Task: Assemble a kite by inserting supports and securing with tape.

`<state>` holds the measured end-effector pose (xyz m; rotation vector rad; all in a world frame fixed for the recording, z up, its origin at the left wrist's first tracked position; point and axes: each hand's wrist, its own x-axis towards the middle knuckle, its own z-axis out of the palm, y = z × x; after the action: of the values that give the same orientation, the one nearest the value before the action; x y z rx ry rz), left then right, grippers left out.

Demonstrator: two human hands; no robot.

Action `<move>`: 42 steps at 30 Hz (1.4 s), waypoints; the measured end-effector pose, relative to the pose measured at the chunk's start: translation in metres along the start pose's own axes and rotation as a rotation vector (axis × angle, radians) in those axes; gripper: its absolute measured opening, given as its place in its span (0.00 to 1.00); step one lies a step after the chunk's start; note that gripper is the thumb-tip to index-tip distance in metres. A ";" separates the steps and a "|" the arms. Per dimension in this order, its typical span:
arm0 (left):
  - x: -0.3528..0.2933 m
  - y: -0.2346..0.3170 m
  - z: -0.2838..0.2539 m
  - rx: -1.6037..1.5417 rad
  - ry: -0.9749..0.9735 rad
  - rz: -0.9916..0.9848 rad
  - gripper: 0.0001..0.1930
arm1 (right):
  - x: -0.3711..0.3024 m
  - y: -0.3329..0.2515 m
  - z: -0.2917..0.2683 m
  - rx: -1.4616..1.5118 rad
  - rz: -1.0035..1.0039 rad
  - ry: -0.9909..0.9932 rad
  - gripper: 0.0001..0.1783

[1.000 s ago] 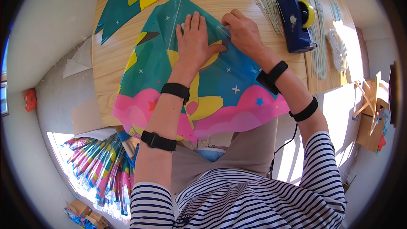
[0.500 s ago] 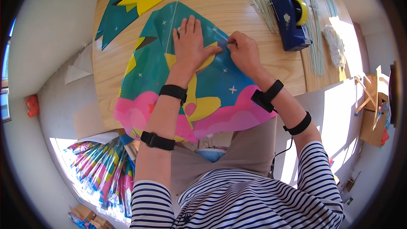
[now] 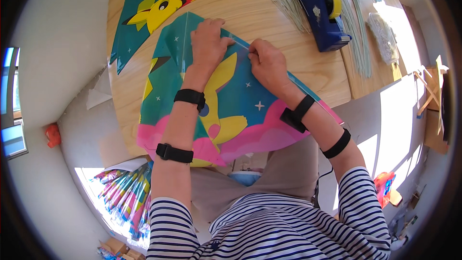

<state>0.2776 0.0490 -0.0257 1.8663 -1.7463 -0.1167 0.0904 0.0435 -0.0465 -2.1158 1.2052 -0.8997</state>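
Observation:
A teal, pink and yellow kite sheet with a cartoon figure lies partly on the table, its pink lower edge over my lap. My left hand rests across its upper right edge near the tip, fingers bent and thumb spread away from them. My right hand is closed in a pinch on the same edge, further down. A thin pale strip shows along that edge between my hands; whether it is a rod or a fold, I cannot tell. The right fingertips are partly hidden.
Another stack of printed kite sheets lies at the far left of the wooden table. A blue tape dispenser with yellow tape stands at right, between bundles of thin rods. A clear bag sits beyond. Wrapped kites lie lower left.
My left hand has gone from lying flat on the sheet to bending over its upper right edge. My right hand has shifted slightly left, and more of the sheet's right side shows.

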 end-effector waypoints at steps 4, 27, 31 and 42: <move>0.006 -0.011 -0.005 -0.064 0.086 -0.163 0.17 | -0.001 0.001 0.000 0.005 -0.012 0.022 0.05; 0.004 0.004 0.012 -0.346 -0.026 -0.280 0.10 | -0.002 0.002 0.002 -0.021 -0.021 0.025 0.05; 0.006 -0.002 0.013 -0.387 -0.002 -0.355 0.09 | -0.002 0.001 0.002 -0.029 -0.016 0.012 0.04; 0.010 0.005 0.006 -0.379 0.009 -0.405 0.06 | -0.002 0.002 0.002 -0.041 -0.018 0.007 0.04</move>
<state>0.2718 0.0374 -0.0257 1.8941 -1.2130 -0.5530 0.0903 0.0448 -0.0500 -2.1609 1.2203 -0.8983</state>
